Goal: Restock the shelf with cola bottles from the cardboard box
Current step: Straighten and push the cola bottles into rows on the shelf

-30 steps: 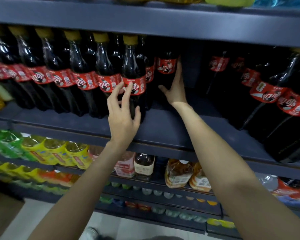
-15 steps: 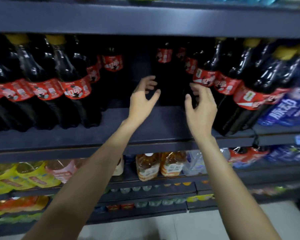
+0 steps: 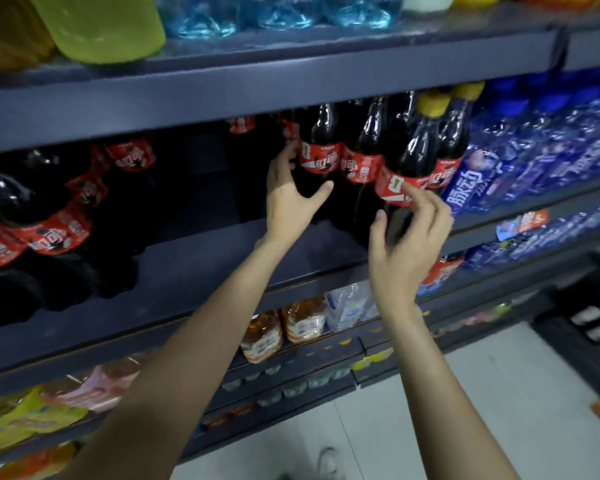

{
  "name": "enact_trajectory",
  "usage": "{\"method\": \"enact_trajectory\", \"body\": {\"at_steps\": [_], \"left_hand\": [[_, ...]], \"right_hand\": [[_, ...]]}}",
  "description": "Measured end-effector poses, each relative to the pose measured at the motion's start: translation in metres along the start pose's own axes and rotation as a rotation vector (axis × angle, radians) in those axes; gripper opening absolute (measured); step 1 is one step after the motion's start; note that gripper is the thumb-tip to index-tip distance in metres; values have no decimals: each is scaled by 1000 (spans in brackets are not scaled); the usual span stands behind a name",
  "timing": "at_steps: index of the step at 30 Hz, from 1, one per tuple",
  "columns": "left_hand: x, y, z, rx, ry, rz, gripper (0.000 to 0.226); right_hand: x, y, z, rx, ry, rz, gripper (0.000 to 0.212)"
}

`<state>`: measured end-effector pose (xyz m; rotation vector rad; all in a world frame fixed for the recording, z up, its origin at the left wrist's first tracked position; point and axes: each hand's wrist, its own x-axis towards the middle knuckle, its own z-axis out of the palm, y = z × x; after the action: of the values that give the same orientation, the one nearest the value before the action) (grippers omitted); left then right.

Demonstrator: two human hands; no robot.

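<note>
Both hands are raised to the middle shelf (image 3: 222,271), working at the right-hand cluster of cola bottles (image 3: 361,161).

Left hand (image 3: 288,202): fingers reach round the left side of one cola bottle (image 3: 317,161), thumb spread across its dark lower body. The grip is a loose cupping hold on that bottle, fingers partly hidden behind it.

Right hand (image 3: 406,244): fingers curled, with fingertips (image 3: 409,194) at the lower edge of the red label on the front bottle (image 3: 413,168). Whether this grip has closed on the bottle or merely touches it cannot be told; the thumb stands apart from the body.

Location of stock: the bottles stand upright on the middle shelf, touching one another, beside blue-wrapped water packs (image 3: 534,157). A second group of cola (image 3: 49,230) stands at the left; a bare gap of shelf lies between the groups. The cardboard box is not in view.

Handling judgement: these are large, full plastic bottles, likely heavy and top-steady only while upright. Walls appear glossy and smooth, so probably slippery; the body should give slightly under squeeze. The narrowed waist at the label offers the most secure hold, with the neck below the yellow cap (image 3: 433,103) as an alternative. Sliding along the shelf seems safer than lifting one-handed.
</note>
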<state>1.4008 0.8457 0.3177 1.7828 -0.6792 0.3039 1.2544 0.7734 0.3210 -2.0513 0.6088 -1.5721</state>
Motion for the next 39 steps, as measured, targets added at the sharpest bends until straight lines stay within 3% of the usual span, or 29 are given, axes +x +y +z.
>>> {"method": "enact_trajectory", "body": {"at_steps": [4,7,14,25,29,33,39], "left_hand": [[2,-2,14,35,41,-106,85],[1,-5,11,48,75,-84,81],[-36,-23,-56,30,135,-70,81],[-48,-57,-162,247,362,-182,77],[-35,-61,-165,356,419,-209,73],[-35,-60,-150,471,511,-108,69],[-51,-72,-136,770,500,-132,93]], "right_hand": [[8,14,6,-46,-119,210,78],[13,16,12,-17,-165,309,88],[13,15,6,37,-155,317,84],[-27,-69,42,158,-485,250,71],[-30,-95,65,188,-552,189,70],[-34,-114,81,180,-605,152,68],[-45,-116,91,185,-632,161,66]]}}
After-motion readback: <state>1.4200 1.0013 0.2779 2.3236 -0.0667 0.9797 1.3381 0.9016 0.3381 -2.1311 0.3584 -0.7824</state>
